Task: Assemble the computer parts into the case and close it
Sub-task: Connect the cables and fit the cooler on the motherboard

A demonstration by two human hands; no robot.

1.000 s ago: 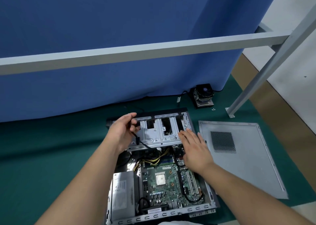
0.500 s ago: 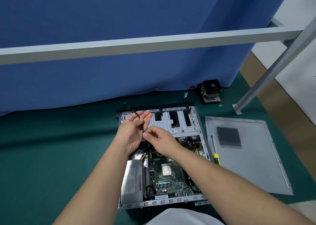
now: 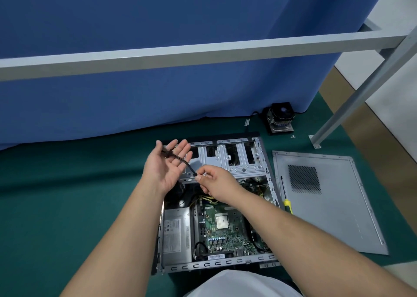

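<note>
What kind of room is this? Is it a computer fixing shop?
Probably a workbench for putting computers together. An open case lies on a green mat, its side panel and a screwdriver beside it. A blue curtain hangs behind.

Both forearms (image 3: 126, 236) are bare to the picture's edge, with no sleeve, watch or band on either. The hands, left (image 3: 168, 166) and right (image 3: 217, 181), wear no gloves or rings. A white garment (image 3: 239, 284), probably a shirt, shows at the bottom edge.
</note>
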